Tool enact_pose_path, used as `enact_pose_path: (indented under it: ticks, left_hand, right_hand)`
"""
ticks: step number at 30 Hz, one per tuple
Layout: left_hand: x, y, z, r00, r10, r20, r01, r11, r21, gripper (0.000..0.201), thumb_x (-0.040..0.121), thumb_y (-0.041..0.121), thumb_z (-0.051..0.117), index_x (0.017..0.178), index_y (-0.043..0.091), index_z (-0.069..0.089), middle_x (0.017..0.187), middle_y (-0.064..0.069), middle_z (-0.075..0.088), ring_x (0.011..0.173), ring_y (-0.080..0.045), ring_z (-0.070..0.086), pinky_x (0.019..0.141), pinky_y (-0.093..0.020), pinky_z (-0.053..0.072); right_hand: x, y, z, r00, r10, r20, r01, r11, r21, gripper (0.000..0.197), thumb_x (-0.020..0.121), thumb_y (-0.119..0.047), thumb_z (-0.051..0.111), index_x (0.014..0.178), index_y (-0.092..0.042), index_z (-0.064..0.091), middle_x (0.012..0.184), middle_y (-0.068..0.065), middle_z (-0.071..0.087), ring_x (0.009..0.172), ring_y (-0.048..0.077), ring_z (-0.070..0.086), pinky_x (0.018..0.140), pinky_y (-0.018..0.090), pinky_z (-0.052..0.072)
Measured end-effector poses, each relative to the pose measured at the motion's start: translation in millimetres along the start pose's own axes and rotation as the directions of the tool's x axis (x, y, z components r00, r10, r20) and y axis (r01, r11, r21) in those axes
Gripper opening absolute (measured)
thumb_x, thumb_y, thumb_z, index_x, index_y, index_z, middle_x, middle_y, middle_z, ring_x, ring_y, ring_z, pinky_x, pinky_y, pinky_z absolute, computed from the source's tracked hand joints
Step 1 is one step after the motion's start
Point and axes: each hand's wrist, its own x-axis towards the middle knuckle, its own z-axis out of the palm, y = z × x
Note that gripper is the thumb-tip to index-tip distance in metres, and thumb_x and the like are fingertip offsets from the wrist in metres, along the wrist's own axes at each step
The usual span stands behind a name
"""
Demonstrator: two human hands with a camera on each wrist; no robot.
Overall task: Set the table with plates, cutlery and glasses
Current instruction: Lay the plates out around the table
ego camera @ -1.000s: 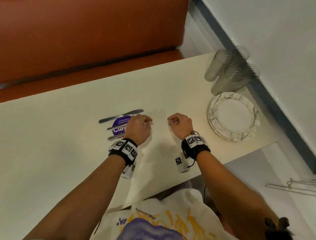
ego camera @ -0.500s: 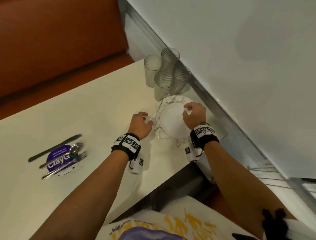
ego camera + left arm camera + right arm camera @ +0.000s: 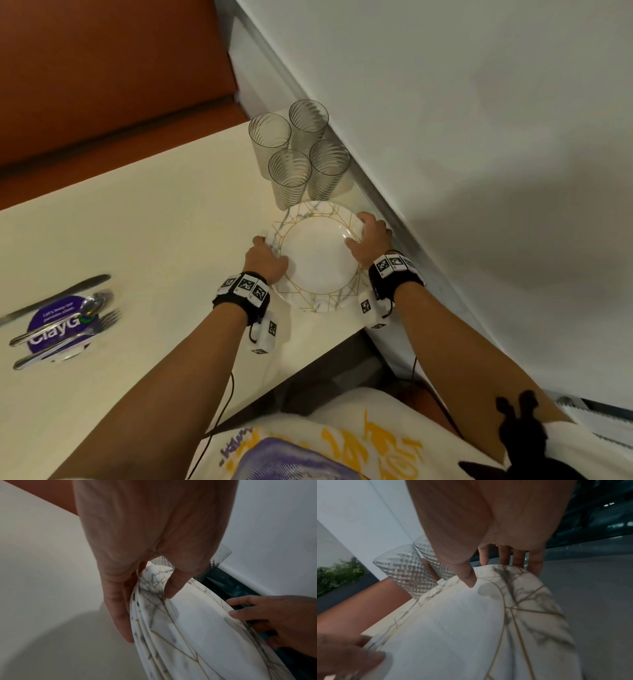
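A person's left hand (image 3: 265, 262) and right hand (image 3: 369, 240) grip opposite edges of the top round white plate with grey marbling and gold lines (image 3: 320, 258), thumbs on its face and fingers curled under its rim; it sits on a stack of matching plates (image 3: 145, 635) at the corner of the cream table (image 3: 154, 222), beside the pale wall. Four ribbed clear glasses (image 3: 298, 154), all empty, stand clustered just beyond the stack, the nearest almost touching its rim. The danger appears to lie there: a lift that swings toward the glasses could knock one over, and fingers hooked under more than one rim could drag a second plate up and let it drop. Well away from the stack, a steel knife (image 3: 56, 298), spoon (image 3: 68, 320) and fork (image 3: 73, 337) lie across a round purple sticker (image 3: 56, 325).
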Motion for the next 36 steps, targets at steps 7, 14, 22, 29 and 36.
enact_pose_path:
  ticks: [7,14,22,29,36]
  left_hand:
    - [-10.2,-15.0,-9.6,0.997,-0.023,-0.075,0.015,0.994,-0.110,0.054,0.096,0.021,0.067,0.141,0.001,0.046,0.133,-0.016,0.061,0.114,-0.032,0.059,0.086,-0.030,0.042]
    - [-31.1,-76.8,-66.8,0.950,-0.089,-0.299,-0.031,0.927,-0.374,0.041,0.100,0.040,0.059,0.123,0.007,0.067,0.119,-0.009,0.069,0.110,-0.029,0.061,0.093,-0.035,0.045]
    - [-65.9,-167.8,-173.1,0.863,-0.422,-0.277,-0.008,0.538,-0.843,0.045,0.095,0.043,0.065,0.116,0.004,0.070,0.105,-0.014,0.071,0.105,-0.030,0.066,0.098,-0.049,0.057]
    - [-102.5,-232.5,-249.3,0.981,-0.173,-0.088,-0.084,0.030,-0.996,0.044,0.104,0.038,0.050,0.136,0.015,0.068,0.134,-0.010,0.070,0.124,-0.031,0.067,0.107,-0.048,0.048]
    - [-114.5,-271.9,-305.4,0.972,-0.176,-0.158,-0.134,0.138,-0.981,0.058,0.101,0.038,0.062,0.155,0.025,0.044,0.141,-0.007,0.066,0.132,-0.033,0.061,0.108,-0.057,0.049]
  right_hand:
    - [-8.7,-8.7,14.2,0.999,0.051,0.013,-0.052,0.997,0.064,0.065,0.084,-0.032,0.071,0.140,-0.015,0.042,0.132,0.017,0.051,0.123,0.037,0.048,0.097,0.042,0.044]
    - [-44.1,-62.7,57.2,0.999,-0.045,0.023,0.039,0.975,0.219,0.063,0.080,-0.045,0.078,0.125,-0.013,0.046,0.114,0.017,0.062,0.105,0.032,0.060,0.085,0.033,0.047]
    - [-104.0,-178.0,100.7,0.968,-0.206,0.140,0.156,0.940,0.303,0.067,0.083,-0.038,0.078,0.131,-0.013,0.040,0.112,0.006,0.055,0.096,0.022,0.054,0.080,0.029,0.044]
    - [-159.8,-268.8,145.6,0.948,-0.265,0.174,0.189,0.913,0.362,0.059,0.093,-0.030,0.068,0.137,-0.012,0.033,0.113,0.005,0.054,0.086,0.020,0.056,0.056,0.019,0.041]
    - [-189.0,-329.3,176.1,0.937,-0.314,0.157,0.232,0.890,0.392,0.053,0.098,-0.026,0.061,0.140,-0.010,0.033,0.124,0.012,0.061,0.107,0.031,0.062,0.084,0.033,0.048]
